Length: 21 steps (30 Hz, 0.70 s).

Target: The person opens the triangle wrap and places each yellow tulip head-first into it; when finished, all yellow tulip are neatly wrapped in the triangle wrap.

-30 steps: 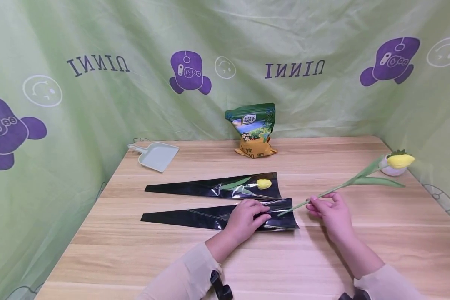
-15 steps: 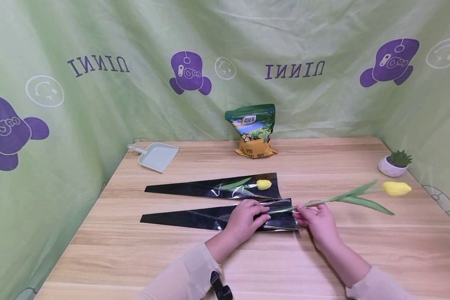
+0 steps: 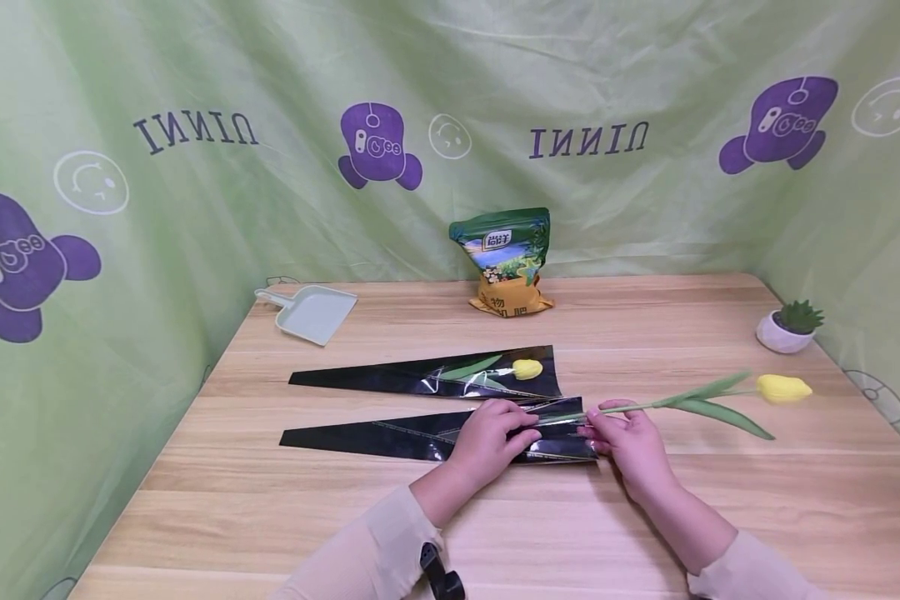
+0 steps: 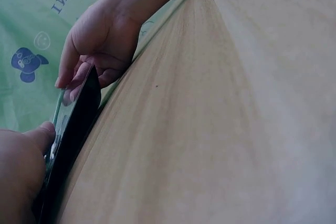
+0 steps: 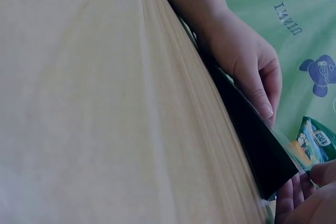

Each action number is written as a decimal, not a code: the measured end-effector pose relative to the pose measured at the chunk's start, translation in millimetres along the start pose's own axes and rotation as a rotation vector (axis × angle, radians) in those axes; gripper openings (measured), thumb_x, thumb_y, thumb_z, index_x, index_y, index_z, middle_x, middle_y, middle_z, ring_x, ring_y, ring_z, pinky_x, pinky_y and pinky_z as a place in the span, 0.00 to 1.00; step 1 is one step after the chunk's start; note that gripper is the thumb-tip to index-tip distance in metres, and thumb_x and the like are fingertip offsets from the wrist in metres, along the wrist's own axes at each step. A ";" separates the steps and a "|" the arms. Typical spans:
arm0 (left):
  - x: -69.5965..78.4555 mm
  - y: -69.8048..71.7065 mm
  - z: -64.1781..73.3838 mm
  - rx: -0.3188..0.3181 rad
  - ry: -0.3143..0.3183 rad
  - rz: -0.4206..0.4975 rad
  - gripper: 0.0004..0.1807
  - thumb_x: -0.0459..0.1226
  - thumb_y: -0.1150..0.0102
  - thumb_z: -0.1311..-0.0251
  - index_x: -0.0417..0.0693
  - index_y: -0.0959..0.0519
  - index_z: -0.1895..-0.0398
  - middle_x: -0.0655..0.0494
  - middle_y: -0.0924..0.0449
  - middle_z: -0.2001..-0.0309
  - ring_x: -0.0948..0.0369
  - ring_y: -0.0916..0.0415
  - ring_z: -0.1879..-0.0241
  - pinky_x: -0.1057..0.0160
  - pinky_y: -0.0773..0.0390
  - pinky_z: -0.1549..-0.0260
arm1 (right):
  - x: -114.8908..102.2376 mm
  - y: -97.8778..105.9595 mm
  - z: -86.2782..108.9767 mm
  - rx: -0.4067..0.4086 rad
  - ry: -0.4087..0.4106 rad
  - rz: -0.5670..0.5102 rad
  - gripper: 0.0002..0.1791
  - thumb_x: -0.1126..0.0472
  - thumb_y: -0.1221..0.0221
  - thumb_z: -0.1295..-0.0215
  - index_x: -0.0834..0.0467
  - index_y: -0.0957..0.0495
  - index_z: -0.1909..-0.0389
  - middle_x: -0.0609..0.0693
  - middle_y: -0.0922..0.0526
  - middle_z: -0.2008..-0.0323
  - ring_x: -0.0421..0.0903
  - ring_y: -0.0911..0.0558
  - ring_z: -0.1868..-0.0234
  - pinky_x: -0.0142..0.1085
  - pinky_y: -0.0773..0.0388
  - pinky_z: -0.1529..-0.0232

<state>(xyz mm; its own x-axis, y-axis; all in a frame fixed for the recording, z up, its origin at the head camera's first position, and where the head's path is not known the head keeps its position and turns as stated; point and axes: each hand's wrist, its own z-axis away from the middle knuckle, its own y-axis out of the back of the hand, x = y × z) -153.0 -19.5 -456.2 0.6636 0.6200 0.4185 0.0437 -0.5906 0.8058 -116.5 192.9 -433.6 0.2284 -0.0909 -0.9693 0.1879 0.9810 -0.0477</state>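
My right hand (image 3: pixel 633 446) pinches the green stem of an artificial yellow tulip (image 3: pixel 708 408) at the mouth of a black flower sleeve (image 3: pixel 390 436). Bloom and leaves point to the right, outside the sleeve; the stem's lower end lies under its clear front. My left hand (image 3: pixel 491 442) holds that sleeve near its wide end, thumb and fingers at the clear film. In the left wrist view, the stem (image 4: pixel 58 106) runs between both hands. Seen from the right wrist, the sleeve's dark back (image 5: pixel 257 140) is lifted at the wide end, with the right fingers beside its corner.
Behind lies another black sleeve (image 3: pixel 360 377) with a yellow tulip (image 3: pixel 527 369) inside. A green and orange bag (image 3: pixel 506 262) stands at the back. To the left is a grey dustpan (image 3: pixel 317 314); a succulent in a white pot (image 3: pixel 783 336) stands at the right edge.
My right hand has moved left and lowered the tulip, and the stem has slid into the sleeve's mouth. The left hand has stayed in place on the sleeve.
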 end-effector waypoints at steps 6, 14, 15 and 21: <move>0.2 0.2 -0.1 -0.008 0.006 0.000 0.13 0.47 0.37 0.38 0.55 0.13 0.54 0.59 0.15 0.57 0.60 0.21 0.51 0.63 0.24 0.47 | -4.2 0.2 1.2 -0.034 0.003 0.016 0.10 0.60 0.54 0.23 0.62 0.39 0.49 0.38 0.15 0.75 0.32 0.15 0.70 0.26 0.18 0.66; 0.2 -0.3 -0.4 -0.017 0.015 0.001 0.13 0.47 0.37 0.38 0.55 0.13 0.54 0.59 0.15 0.57 0.60 0.22 0.51 0.64 0.24 0.47 | -3.8 5.9 -2.0 -0.117 0.023 0.084 0.21 0.61 0.54 0.24 0.75 0.34 0.42 0.39 0.15 0.71 0.33 0.16 0.68 0.26 0.18 0.63; 0.3 -0.3 -0.6 -0.019 0.018 0.000 0.13 0.47 0.38 0.37 0.55 0.13 0.54 0.59 0.15 0.57 0.60 0.22 0.51 0.64 0.24 0.47 | -3.4 6.5 -2.7 -0.138 0.030 0.104 0.22 0.62 0.53 0.25 0.76 0.34 0.41 0.40 0.15 0.69 0.33 0.16 0.67 0.27 0.18 0.62; 0.5 -0.3 -0.9 -0.019 0.020 -0.002 0.13 0.47 0.38 0.37 0.55 0.13 0.55 0.59 0.15 0.57 0.60 0.22 0.52 0.64 0.24 0.47 | -3.7 6.7 -4.3 -0.263 0.049 0.186 0.27 0.60 0.52 0.25 0.76 0.38 0.34 0.46 0.15 0.61 0.35 0.17 0.63 0.29 0.18 0.59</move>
<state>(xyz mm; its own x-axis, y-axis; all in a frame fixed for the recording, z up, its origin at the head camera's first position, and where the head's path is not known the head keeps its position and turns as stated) -153.3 -18.5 -455.9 0.6488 0.6316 0.4245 0.0307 -0.5791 0.8147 -120.2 200.5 -431.4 0.1878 0.0960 -0.9775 -0.1071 0.9913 0.0768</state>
